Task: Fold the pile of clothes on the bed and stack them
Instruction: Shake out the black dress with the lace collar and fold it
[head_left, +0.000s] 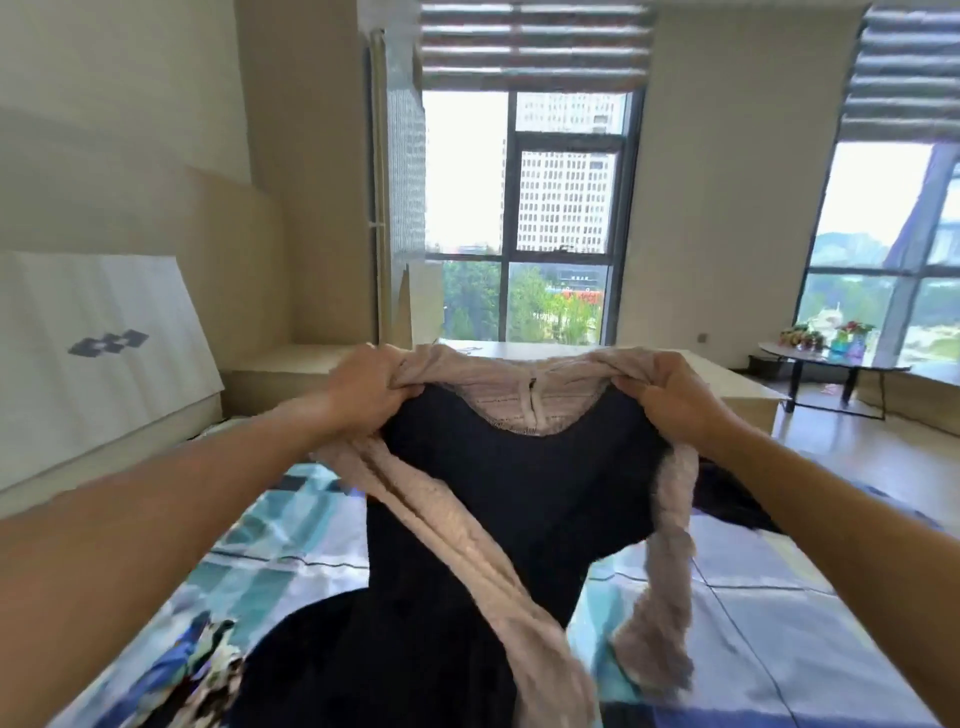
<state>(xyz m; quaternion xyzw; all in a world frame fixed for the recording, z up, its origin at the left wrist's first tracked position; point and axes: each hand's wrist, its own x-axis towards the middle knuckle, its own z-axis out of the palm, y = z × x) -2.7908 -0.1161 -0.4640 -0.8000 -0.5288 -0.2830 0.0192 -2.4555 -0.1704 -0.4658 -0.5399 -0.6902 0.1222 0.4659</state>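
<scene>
I hold a dark navy garment with pale pink knitted sleeves and collar up in the air over the bed. My left hand grips its left shoulder and my right hand grips its right shoulder. The body hangs down between my arms, and both pink sleeves dangle toward the bed. A patterned blue, white and black cloth lies at the lower left of the bed. Another dark garment lies on the bed behind the right sleeve.
The bed has a checked teal, white and lilac sheet. A white flat panel leans against the wall on the left. A low wooden platform runs under the window, and a small round table with flowers stands at the far right.
</scene>
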